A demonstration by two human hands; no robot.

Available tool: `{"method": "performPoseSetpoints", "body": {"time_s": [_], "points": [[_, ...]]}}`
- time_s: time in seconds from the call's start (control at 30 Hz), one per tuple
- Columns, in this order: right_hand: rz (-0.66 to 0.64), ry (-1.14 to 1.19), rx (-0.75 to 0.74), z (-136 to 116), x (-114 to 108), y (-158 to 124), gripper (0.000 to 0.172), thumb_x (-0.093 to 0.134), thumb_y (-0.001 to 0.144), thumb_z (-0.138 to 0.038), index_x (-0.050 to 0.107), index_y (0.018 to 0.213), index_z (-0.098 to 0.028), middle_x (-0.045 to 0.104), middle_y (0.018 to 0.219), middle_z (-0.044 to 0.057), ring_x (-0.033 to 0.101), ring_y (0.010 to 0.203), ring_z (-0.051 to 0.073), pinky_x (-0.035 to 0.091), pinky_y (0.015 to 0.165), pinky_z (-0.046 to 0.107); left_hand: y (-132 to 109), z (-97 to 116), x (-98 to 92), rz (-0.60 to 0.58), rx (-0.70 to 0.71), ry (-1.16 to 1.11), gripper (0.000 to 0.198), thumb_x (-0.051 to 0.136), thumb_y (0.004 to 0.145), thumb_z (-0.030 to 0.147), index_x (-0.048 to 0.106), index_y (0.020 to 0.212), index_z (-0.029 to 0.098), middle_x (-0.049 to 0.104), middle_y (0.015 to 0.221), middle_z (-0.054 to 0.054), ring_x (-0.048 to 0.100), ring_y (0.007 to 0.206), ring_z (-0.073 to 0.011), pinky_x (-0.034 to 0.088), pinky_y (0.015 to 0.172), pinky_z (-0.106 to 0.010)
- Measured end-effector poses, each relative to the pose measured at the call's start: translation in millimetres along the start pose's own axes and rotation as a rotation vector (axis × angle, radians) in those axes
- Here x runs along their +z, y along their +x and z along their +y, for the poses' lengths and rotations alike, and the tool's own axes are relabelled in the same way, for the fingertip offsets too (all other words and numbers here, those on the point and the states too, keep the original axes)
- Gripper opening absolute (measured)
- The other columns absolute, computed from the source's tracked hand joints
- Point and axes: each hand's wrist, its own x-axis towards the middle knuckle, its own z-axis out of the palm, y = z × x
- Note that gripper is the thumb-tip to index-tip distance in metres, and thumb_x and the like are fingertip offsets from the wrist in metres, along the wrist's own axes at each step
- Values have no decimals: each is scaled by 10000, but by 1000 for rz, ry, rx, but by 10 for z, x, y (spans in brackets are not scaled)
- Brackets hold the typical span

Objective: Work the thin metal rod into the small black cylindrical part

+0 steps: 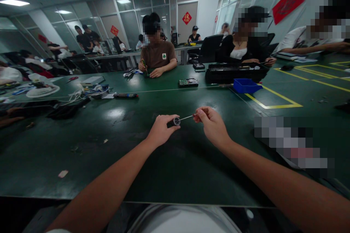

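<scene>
Both my arms reach out over a dark green table (164, 160). My left hand (161, 129) is closed around a small spool (177, 121) with a silvery round end. A thin silvery wire (186, 117) runs from the spool to my right hand (210, 123), which pinches its free end between thumb and fingers. The two hands are about a hand's width apart, a little above the table top.
Across the table a person in a brown shirt (158, 55) works with a tool. A circuit board (188, 82), a black case (232, 72), a blue bin (247, 85) and a dark marker (125, 95) lie beyond my hands. Cables and clutter (90, 93) sit far left. Yellow tape lines (273, 96) mark the right side.
</scene>
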Motion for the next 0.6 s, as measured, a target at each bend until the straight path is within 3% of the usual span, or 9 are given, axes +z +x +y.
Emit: {"method": "performPoseSetpoints", "body": {"time_s": [0.13,0.3,0.5,0.6], "points": [[-31,-188,-15,-108,-39,-24,302,591,899,-491,654,855,-198,677,709,35,627,646,182,468,608,317,-2,-14,6,0,3,8,371,757,843,267,696,1209,270,739,1138,-38,627,1053,-256,445,956,-434],[-14,-331,-31,-167,-50,-53,411,651,855,-574,579,666,-217,587,545,-10,523,497,147,354,493,284,-3,-4,5,-8,1,5,355,756,840,250,704,1191,266,741,1132,-38,636,1040,-251,445,956,-430],[-118,-326,-99,-165,-47,-68,190,564,919,-356,657,874,-195,675,698,14,623,638,171,431,597,292,-2,-6,0,-5,-10,-2,366,765,829,231,708,1190,253,746,1116,-42,643,1043,-251,454,959,-424],[-159,-336,-76,-159,-63,-68,245,510,953,-372,668,886,-197,679,694,15,631,650,175,433,613,299,-1,-18,1,-6,-11,-3,367,764,831,232,707,1193,254,746,1116,-39,642,1039,-247,454,967,-427]]}}
